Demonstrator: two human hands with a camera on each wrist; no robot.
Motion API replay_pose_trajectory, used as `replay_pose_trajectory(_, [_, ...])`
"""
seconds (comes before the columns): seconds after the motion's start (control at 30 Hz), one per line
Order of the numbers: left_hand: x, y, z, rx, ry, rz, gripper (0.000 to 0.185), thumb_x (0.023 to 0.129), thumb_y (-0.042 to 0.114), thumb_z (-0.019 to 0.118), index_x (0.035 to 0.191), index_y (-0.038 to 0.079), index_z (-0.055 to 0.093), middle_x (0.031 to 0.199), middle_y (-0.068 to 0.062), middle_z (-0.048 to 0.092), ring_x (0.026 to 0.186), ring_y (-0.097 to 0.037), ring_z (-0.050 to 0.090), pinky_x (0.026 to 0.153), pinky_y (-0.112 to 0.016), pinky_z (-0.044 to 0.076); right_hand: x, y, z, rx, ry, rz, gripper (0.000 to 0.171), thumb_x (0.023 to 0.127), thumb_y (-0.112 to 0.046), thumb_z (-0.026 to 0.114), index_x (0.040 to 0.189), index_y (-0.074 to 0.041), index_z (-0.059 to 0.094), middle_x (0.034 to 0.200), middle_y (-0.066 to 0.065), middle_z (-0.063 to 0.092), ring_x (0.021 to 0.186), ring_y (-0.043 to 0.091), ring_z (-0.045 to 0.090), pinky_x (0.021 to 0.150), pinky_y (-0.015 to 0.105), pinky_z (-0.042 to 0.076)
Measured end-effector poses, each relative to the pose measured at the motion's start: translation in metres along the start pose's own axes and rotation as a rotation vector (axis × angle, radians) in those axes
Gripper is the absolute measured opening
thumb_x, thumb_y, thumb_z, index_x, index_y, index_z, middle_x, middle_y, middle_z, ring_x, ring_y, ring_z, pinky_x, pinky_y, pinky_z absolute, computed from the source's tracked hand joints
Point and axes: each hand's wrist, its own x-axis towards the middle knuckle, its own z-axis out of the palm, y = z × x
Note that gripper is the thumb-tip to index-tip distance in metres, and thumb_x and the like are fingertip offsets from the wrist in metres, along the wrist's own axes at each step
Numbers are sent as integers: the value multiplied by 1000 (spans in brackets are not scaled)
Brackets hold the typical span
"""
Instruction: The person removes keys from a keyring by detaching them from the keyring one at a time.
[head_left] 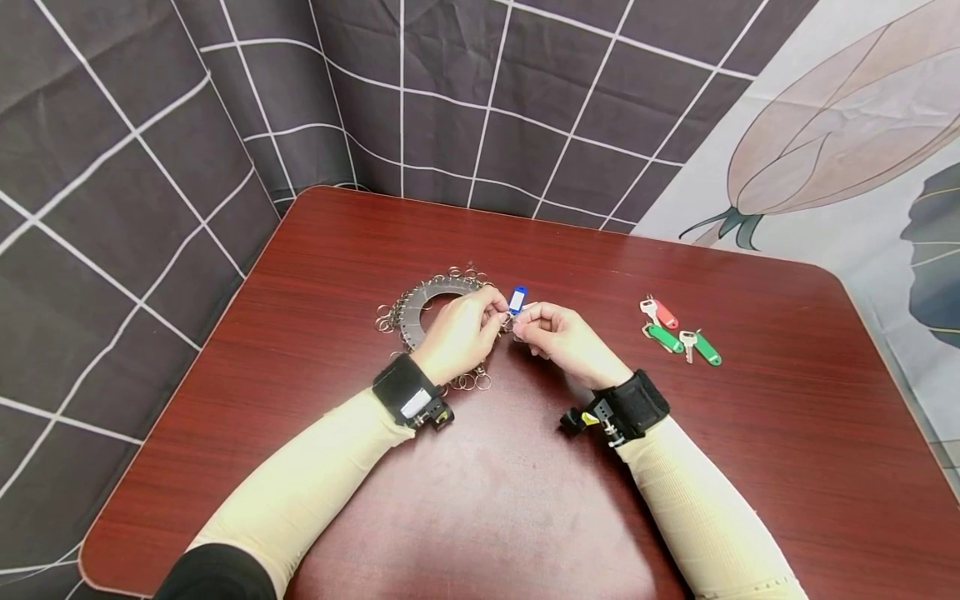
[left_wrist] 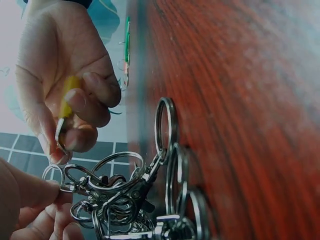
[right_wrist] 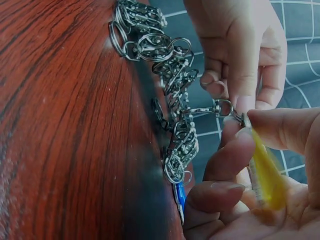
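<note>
Near the middle of the dark red surface (head_left: 525, 500), both hands meet just beside a grey ring-shaped holder (head_left: 420, 304) hung all round with small metal key rings (head_left: 386, 318). The left hand (head_left: 459, 332) lies over the right side of the holder, its wrist bent inward and its fingers curled; from the right wrist view its thumb and forefinger pinch a small metal ring and swivel clip (right_wrist: 220, 107) that stretches out from the cluster of rings. The right hand (head_left: 558, 333) comes in from the other side, palm turned partly up, fingertips touching those of the left hand. Its thumb and forefinger pinch a key with a yellow tag (right_wrist: 265, 175) at the metal end, right against the clip, while the other fingers are curled under it. In the left wrist view the same yellow tag (left_wrist: 67, 100) shows between the bent fingers of the right hand, with its metal tip down at a small ring (left_wrist: 52, 175) held by the left fingers.

A blue tag (head_left: 517, 299) stands just behind the joined fingertips, close to the holder. Both forearms wear pale sleeves and black wrist straps and slant in from the near edge of the surface. Well apart to the right lie three keys: one with a red tag (head_left: 664, 317) and two with green tags (head_left: 665, 337).
</note>
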Motion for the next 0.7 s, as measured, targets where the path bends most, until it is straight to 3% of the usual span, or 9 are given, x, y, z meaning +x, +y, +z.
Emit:
replay_pose_trajectory(0.23, [0, 1, 0, 21, -22, -24, 4, 96, 13, 58, 99, 15, 61, 85, 5, 61, 72, -11, 54, 63, -28, 44, 0, 0, -1, -5, 29, -18, 15, 93, -8, 61, 103, 3, 59, 86, 19, 55, 67, 13, 48, 57, 27, 42])
replay_pose_trajectory(0.5, [-1, 3, 0, 55, -100, -18, 5, 95, 13, 60, 97, 16, 63, 87, 4, 63, 75, -11, 55, 68, -29, 45, 0, -1, -1, 53, 57, -41, 14, 94, -7, 60, 104, 2, 59, 82, 4, 57, 67, 13, 48, 57, 27, 40])
replay_pose_trajectory(0.7, [0, 2, 2, 67, -114, 0, 9, 94, 12, 60, 100, 14, 67, 92, 3, 64, 79, -10, 57, 72, -27, 46, 0, -2, -2, 39, 82, -48, 13, 95, -8, 59, 104, 1, 59, 85, 5, 60, 67, 12, 49, 57, 26, 41])
